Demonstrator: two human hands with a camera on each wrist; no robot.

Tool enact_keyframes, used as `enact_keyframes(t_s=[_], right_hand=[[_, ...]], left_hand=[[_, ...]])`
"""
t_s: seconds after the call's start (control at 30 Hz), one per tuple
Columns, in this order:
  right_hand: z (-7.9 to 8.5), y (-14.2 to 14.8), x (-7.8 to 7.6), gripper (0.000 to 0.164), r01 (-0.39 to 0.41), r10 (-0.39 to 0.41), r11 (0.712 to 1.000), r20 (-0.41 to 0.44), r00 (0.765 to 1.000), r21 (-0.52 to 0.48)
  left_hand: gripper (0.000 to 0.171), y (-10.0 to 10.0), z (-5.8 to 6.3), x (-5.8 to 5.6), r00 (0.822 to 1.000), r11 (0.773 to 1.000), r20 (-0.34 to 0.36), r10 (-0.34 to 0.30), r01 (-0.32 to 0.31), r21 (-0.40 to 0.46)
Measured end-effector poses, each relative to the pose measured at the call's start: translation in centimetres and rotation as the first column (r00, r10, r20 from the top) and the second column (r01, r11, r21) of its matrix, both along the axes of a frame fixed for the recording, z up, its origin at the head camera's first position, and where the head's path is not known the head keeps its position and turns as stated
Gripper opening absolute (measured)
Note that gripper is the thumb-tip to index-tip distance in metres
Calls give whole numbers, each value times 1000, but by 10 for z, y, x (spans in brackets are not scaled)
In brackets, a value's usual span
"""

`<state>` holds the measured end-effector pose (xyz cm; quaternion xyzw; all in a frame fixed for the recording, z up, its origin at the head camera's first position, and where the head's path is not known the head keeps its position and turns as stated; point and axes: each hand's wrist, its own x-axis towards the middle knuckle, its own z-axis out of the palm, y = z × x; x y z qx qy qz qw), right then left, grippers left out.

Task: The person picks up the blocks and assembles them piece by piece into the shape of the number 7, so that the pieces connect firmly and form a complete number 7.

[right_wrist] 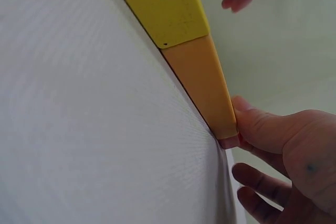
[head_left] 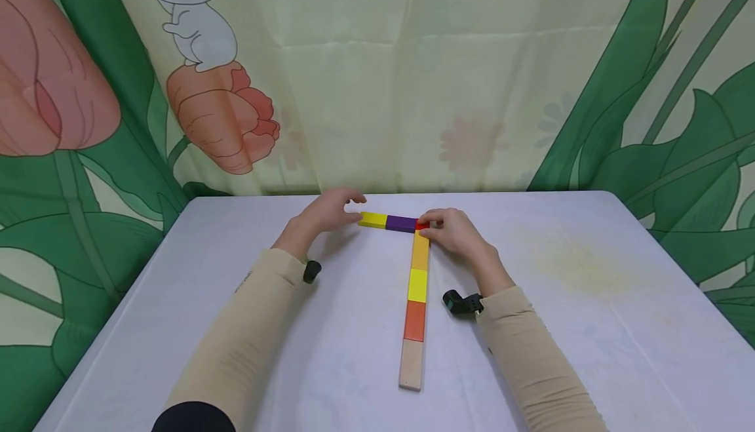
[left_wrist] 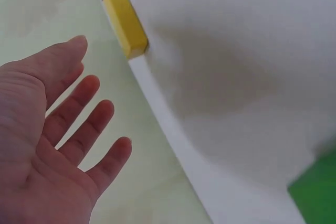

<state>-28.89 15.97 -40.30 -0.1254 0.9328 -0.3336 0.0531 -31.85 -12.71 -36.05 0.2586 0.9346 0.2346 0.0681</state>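
Observation:
Wooden blocks lie end to end on the table in an L shape. Its far row has a yellow block (head_left: 373,220) and a purple block (head_left: 401,224). At the corner, a small part of a red block (head_left: 422,225) shows between the thumb and fingers of my right hand (head_left: 460,235), which pinches it. From there an amber block (head_left: 420,253), a second yellow block (head_left: 417,286), an orange-red block (head_left: 415,320) and a plain wood block (head_left: 411,365) run toward me. My left hand (left_wrist: 58,129), fingers spread apart, is beside the far row's yellow end and holds nothing.
A white cloth covers the table (head_left: 548,327), its far edge just beyond the far row. Behind hangs a curtain (head_left: 366,91) printed with leaves, flowers and a white animal. Small dark cameras (head_left: 462,302) sit on both wrists, over beige sleeves (head_left: 542,360).

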Motion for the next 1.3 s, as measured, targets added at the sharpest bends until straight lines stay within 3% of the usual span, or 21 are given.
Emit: enact_keyframes(t_s=[0.37,0.6,0.77,1.07,1.3], right_hand=[[0,1,-2,30,3,-4,1000,13,1000,17],[0,4,-2,29,8,-8,1000,13,1000,19],[0,4,-2,29,-3,3,1000,3,1000,16],[-1,3,-3,29,0,0,1000,13,1000,13],[-3,1,-3,29,4,-4,1000,20,1000,6]], left_hand=[[42,-40,5,22,999,998,9,32,-33,62],[45,-58,2,38,1000,997,-12,29,-28,70],[46,-71,1,52,999,996,20,49,-50,80],[46,-87,-7,71,997,998,54,47,-49,40],[47,-95,-12,80,998,1000,55,17,-18,20]])
